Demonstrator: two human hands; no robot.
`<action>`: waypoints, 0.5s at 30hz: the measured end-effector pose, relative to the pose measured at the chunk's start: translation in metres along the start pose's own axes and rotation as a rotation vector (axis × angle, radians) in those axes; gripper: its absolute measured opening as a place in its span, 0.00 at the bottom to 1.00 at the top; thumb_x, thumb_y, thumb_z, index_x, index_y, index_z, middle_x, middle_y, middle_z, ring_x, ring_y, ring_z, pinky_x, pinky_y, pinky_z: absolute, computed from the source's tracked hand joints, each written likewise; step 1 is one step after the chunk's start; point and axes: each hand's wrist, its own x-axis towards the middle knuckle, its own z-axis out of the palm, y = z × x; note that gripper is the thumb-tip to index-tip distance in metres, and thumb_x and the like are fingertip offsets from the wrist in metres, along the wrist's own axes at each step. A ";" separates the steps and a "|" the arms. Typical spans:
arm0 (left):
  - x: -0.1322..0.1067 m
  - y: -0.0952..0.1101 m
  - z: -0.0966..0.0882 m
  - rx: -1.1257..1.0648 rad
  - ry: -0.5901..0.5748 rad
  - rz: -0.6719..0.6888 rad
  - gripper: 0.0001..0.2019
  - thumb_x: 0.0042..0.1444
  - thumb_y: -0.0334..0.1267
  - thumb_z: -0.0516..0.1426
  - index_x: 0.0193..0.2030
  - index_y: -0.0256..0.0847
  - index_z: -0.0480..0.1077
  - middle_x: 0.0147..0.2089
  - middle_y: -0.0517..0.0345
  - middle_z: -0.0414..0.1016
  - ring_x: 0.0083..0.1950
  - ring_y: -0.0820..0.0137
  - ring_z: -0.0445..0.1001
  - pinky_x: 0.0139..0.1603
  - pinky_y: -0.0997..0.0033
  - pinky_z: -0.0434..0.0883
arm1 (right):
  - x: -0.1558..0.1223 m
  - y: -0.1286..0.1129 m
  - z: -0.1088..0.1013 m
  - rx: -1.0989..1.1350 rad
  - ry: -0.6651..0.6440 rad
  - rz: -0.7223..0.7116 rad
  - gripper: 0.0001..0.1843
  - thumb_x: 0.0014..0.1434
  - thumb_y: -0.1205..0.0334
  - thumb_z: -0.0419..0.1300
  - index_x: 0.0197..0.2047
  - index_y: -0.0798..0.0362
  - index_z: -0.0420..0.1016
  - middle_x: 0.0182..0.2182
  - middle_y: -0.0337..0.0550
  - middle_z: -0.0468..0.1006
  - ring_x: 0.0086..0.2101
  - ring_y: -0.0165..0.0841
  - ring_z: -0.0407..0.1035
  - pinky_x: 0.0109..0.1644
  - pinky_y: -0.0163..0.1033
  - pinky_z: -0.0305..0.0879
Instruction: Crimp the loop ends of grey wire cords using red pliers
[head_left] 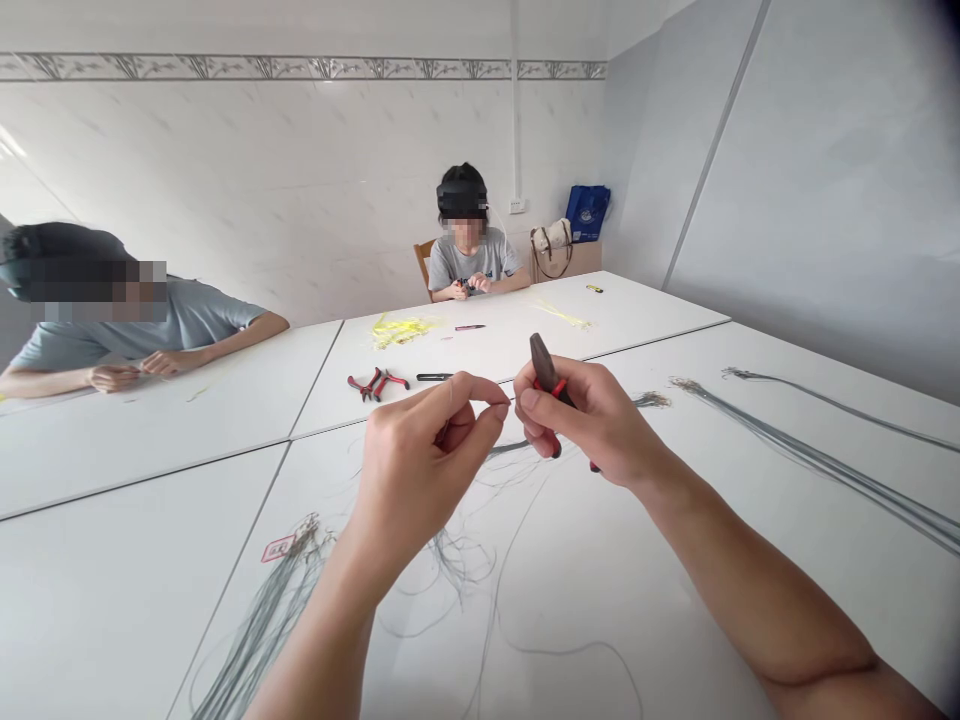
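"One pair of red-handled pliers (549, 374) in the right grip (577, 408)?"

"Yes, clasped round the handles, nose up above the thumb, just beside the left grip (435, 440)."

"And that one?"

"Pinched narrow, thumb to forefinger, on a tiny dark tip (509, 402) too small to identify."

"The loose grey strands (456, 560)?"

"On the tabletop (675, 670) beneath both grips; a bundle (259, 610) with a paper tag (279, 547) lies left of the left grip, another bundle (742, 424) right of the right grip."
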 end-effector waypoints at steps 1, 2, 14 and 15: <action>0.000 0.000 0.000 0.001 0.000 -0.004 0.05 0.61 0.29 0.60 0.35 0.43 0.73 0.21 0.71 0.53 0.22 0.79 0.54 0.25 0.77 0.59 | 0.000 0.000 0.000 0.002 0.001 -0.002 0.14 0.66 0.52 0.62 0.34 0.52 0.68 0.23 0.32 0.68 0.22 0.25 0.64 0.25 0.33 0.59; 0.000 0.000 -0.001 0.001 0.000 -0.008 0.05 0.60 0.29 0.60 0.35 0.43 0.73 0.21 0.71 0.54 0.22 0.79 0.54 0.25 0.77 0.59 | 0.000 -0.001 0.000 0.005 0.001 -0.005 0.14 0.66 0.53 0.62 0.34 0.52 0.68 0.22 0.32 0.68 0.23 0.25 0.64 0.25 0.33 0.59; 0.010 -0.014 -0.014 -0.322 -0.031 -0.257 0.16 0.73 0.42 0.48 0.57 0.46 0.74 0.55 0.53 0.82 0.18 0.81 0.70 0.26 0.71 0.75 | 0.004 0.000 -0.013 0.254 0.256 -0.105 0.11 0.65 0.62 0.60 0.31 0.51 0.65 0.24 0.31 0.61 0.21 0.24 0.62 0.27 0.35 0.63; 0.011 -0.017 -0.014 -0.367 0.016 -0.278 0.17 0.73 0.43 0.47 0.59 0.47 0.73 0.57 0.52 0.81 0.17 0.81 0.68 0.25 0.71 0.75 | 0.004 -0.001 -0.014 0.291 0.280 -0.105 0.11 0.65 0.64 0.59 0.31 0.52 0.64 0.24 0.31 0.61 0.21 0.23 0.61 0.27 0.35 0.63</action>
